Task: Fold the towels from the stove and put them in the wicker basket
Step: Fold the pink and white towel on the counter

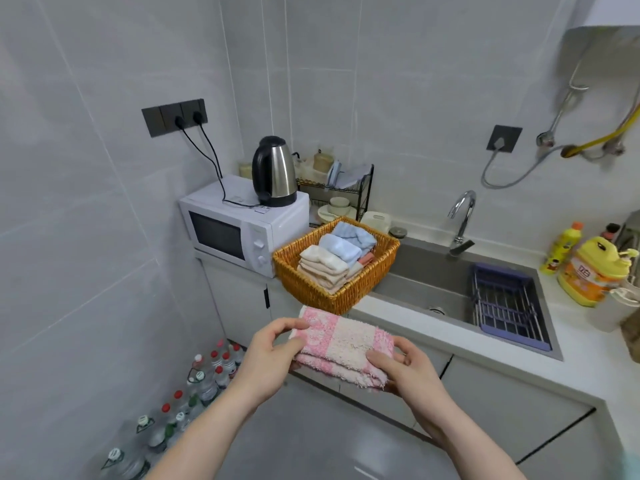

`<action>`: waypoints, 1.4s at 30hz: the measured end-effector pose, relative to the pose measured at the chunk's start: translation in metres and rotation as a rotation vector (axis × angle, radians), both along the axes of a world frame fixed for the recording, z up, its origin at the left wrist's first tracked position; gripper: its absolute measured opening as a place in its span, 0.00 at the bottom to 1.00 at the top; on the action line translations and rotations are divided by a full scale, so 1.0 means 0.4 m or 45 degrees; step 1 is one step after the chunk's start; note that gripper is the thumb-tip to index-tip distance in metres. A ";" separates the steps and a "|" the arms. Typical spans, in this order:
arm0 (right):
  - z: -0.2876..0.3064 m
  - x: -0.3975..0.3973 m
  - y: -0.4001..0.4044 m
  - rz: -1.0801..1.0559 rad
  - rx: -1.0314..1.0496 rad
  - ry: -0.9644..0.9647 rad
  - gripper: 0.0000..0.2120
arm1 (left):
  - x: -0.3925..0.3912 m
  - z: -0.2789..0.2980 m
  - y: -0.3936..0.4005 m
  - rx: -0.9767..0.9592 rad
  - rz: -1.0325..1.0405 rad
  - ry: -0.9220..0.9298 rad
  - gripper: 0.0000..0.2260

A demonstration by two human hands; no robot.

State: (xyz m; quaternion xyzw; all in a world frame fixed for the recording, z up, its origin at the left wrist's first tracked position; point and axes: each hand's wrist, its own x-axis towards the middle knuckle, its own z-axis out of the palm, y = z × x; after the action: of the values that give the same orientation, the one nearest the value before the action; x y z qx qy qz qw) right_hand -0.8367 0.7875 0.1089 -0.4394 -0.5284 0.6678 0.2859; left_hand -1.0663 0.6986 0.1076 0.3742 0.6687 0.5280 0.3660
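A folded pink and white towel (346, 344) is held in the air in front of the counter edge. My left hand (270, 358) grips its left end with the thumb on top. My right hand (408, 372) grips its right end, thumb on top and fingers underneath. Just beyond the towel stands the wicker basket (311, 292) on the counter, between the microwave and the sink. Inside it lie several folded towels: cream ones (322, 265) at the front left and light blue ones (346, 244) behind. The stove is out of view.
A white microwave (239, 230) with a steel kettle (273, 171) on top stands left of the basket. A dish rack (339, 192) sits behind. The sink (433, 271) holds a purple drainer (505, 303). Yellow detergent bottles (588, 271) stand right. Water bottles (204, 375) crowd the floor.
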 end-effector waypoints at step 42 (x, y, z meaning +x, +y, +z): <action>-0.240 -0.555 1.264 -0.503 0.014 -0.505 0.22 | -0.524 -0.180 1.443 -0.375 -0.352 0.367 0.10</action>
State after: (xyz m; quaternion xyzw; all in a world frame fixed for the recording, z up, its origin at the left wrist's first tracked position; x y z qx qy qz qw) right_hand -1.0585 1.2931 0.0127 -0.6544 -0.4817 0.4974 0.3039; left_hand -1.2757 1.2759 0.0357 0.4762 0.7263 0.3109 0.3861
